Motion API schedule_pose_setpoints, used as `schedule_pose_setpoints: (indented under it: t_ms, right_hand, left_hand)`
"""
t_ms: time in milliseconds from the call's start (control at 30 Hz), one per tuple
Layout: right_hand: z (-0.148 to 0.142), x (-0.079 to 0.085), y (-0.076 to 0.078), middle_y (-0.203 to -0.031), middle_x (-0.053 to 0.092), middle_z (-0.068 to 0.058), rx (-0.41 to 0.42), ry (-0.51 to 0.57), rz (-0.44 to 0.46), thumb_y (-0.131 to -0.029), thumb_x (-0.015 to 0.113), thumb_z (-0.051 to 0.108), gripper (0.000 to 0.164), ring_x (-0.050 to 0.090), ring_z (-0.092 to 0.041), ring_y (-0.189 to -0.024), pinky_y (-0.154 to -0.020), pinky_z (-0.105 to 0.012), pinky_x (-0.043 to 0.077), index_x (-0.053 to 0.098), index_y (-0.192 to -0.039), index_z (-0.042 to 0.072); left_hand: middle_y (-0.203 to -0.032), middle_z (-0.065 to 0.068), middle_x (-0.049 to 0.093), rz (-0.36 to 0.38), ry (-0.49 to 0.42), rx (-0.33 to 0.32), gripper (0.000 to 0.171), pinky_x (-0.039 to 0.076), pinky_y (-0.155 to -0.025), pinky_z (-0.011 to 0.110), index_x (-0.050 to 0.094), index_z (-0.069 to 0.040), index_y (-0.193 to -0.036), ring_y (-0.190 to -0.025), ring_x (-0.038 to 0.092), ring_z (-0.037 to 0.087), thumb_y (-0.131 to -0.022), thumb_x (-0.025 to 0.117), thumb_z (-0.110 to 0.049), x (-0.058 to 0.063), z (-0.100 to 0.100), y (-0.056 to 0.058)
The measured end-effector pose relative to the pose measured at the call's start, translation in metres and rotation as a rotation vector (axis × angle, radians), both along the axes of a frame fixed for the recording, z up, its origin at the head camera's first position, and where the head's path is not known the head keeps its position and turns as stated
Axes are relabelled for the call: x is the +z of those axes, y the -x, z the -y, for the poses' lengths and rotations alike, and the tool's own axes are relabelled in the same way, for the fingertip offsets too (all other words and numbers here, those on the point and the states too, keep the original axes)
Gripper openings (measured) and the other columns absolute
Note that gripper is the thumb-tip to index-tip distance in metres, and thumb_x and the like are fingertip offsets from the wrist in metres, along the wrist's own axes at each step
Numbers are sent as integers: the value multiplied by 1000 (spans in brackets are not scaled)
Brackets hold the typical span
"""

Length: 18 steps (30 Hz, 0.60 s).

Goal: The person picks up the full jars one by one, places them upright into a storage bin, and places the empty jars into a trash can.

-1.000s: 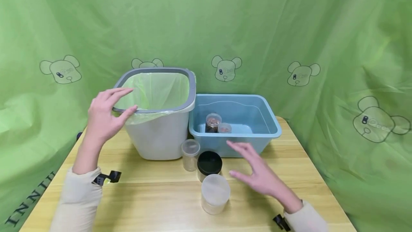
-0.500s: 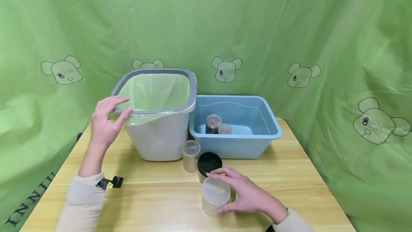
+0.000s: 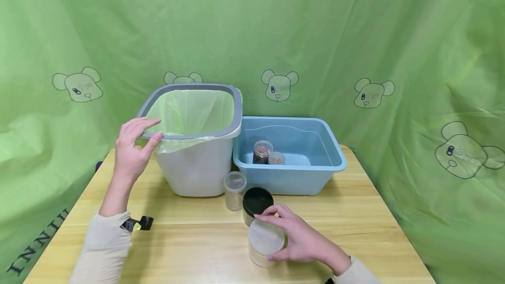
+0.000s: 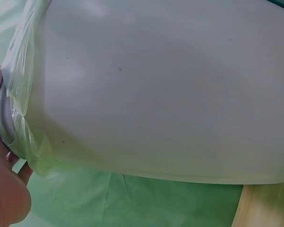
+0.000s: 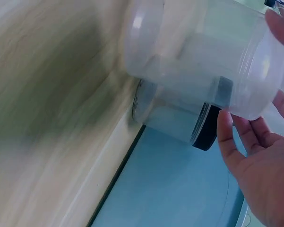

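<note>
A white trash bin (image 3: 193, 172) with a grey rim and a pale green liner stands at the left. My left hand (image 3: 131, 154) holds its near left rim, thumb in front and fingers over the top; the left wrist view shows the bunched liner (image 4: 21, 94) beside the fingers. My right hand (image 3: 297, 236) grips the frosted lid of a wide clear plastic jar (image 3: 266, 240), upright on the table. Behind it is a clear jar with a black lid (image 3: 257, 200), partly covered by my fingers. A slimmer clear jar (image 3: 234, 189) stands to the left of that one.
A light blue plastic tub (image 3: 288, 181) stands right of the bin, with a tall clear container of reddish-brown contents (image 3: 262, 151) and a smaller one (image 3: 277, 158) inside. The wooden table (image 3: 189, 249) ends before a green cloth backdrop (image 3: 315, 25).
My right hand has come in from beside the jars, toward me and left, and taken hold of the wide clear jar's lid. My left hand has lowered onto the bin's rim.
</note>
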State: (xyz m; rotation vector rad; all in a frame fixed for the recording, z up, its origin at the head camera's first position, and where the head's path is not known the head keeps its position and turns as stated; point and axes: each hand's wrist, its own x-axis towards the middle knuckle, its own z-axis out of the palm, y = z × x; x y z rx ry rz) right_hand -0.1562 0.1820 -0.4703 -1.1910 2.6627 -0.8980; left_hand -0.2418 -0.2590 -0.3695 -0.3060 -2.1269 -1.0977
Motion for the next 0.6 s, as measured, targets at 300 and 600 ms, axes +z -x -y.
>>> schedule_pose_setpoints:
  t_ms: [300,600]
  right_hand:
    - [-5,29,-2,-141,50,9,-14,106,-32,-68,97,37,88,52,-15,-129,-104,-43,52,58,-147,28]
    - [-3,87,2,-139,52,7,-20,181,-133,-68,96,39,85,52,-15,-128,-101,-49,53,60,-145,28]
  left_hand:
    - [-134,20,68,-12,3,2,37,27,-117,64,73,-13,-128,-137,47,34,-92,72,-25,-2,-1,2]
    - [-138,17,66,-23,-1,14,42,26,-118,65,70,-14,-132,-139,45,33,-94,70,-29,-6,-1,4]
